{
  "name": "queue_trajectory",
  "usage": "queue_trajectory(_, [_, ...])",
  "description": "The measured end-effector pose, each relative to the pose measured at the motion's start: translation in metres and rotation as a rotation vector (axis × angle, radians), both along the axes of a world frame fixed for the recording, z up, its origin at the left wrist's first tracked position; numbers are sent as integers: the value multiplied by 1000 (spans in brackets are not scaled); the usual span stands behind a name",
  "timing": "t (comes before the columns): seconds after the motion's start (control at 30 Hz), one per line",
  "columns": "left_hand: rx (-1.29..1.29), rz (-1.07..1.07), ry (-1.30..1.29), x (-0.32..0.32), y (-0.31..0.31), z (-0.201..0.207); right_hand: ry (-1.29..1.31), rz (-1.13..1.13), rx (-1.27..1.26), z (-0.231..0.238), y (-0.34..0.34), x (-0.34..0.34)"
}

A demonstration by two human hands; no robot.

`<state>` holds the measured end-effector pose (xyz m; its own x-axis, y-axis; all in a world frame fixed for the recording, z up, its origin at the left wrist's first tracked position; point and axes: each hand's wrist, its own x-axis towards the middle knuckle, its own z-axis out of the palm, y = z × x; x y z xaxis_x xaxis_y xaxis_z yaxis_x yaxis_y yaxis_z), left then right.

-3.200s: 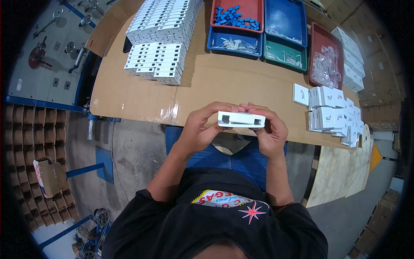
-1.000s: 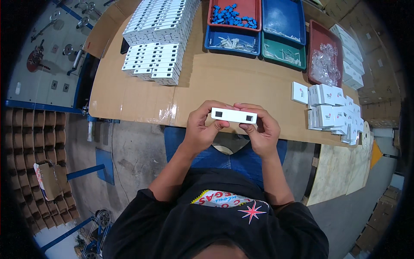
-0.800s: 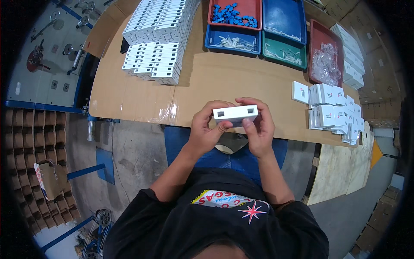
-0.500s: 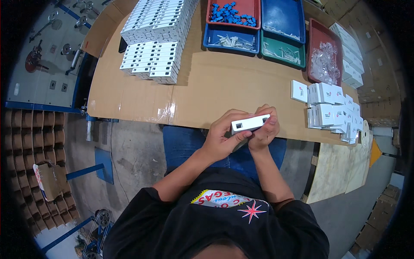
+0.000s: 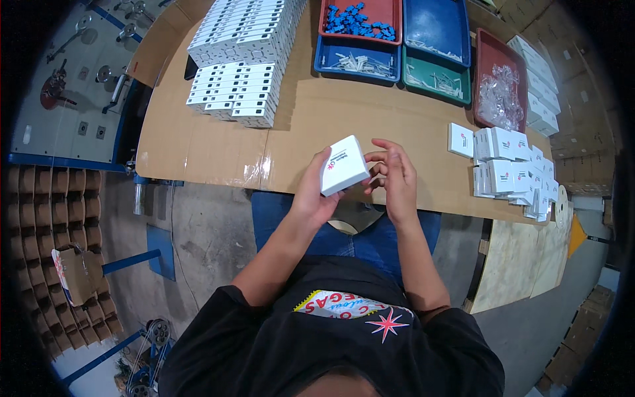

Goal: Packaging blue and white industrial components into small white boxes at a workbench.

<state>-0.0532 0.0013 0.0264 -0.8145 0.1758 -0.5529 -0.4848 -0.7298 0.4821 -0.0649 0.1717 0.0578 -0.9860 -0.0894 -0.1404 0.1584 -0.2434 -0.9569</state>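
A small white square plastic box (image 5: 344, 165) with printing on its face is tilted up in front of me, over the table's near edge. My left hand (image 5: 313, 192) grips it from the left and below. My right hand (image 5: 395, 177) is just right of the box, its fingers apart and slightly curled, holding nothing that I can see. A pile of similar white boxes (image 5: 506, 169) sits at the right of the table, with a single one (image 5: 460, 140) lying at its left side.
Tall stacks of white housings (image 5: 241, 86) stand at the left on the cardboard-covered table (image 5: 211, 149). Along the back are a red tray of blue parts (image 5: 324, 30), blue and green trays (image 5: 409, 86) of white pieces, and a red tray of clear plastic pieces (image 5: 479, 112).
The box has turned so its printed face shows instead of its edge. My right hand has let go of it and moved slightly off to the right.
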Motion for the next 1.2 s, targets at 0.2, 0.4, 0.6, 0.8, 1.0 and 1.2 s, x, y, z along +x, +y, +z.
queue_trajectory(0.2, [42,3,18,-2,2,2,12,98,99,-15,3,-1])
queue_trajectory(0.4, [120,111,425,6,23,29,156,121,292,-18,-5,3])
queue_trajectory(0.6, [-155,99,523,13,26,24,248,187,267,-11,-11,5])
queue_trajectory(0.8, [-268,156,632,13,27,21,361,189,292,-12,-10,5])
queue_trajectory(1.0, [-303,127,641,11,24,17,410,172,323,-10,-10,4])
queue_trajectory(1.2, [-497,59,698,6,22,-9,302,141,217,-17,-15,8])
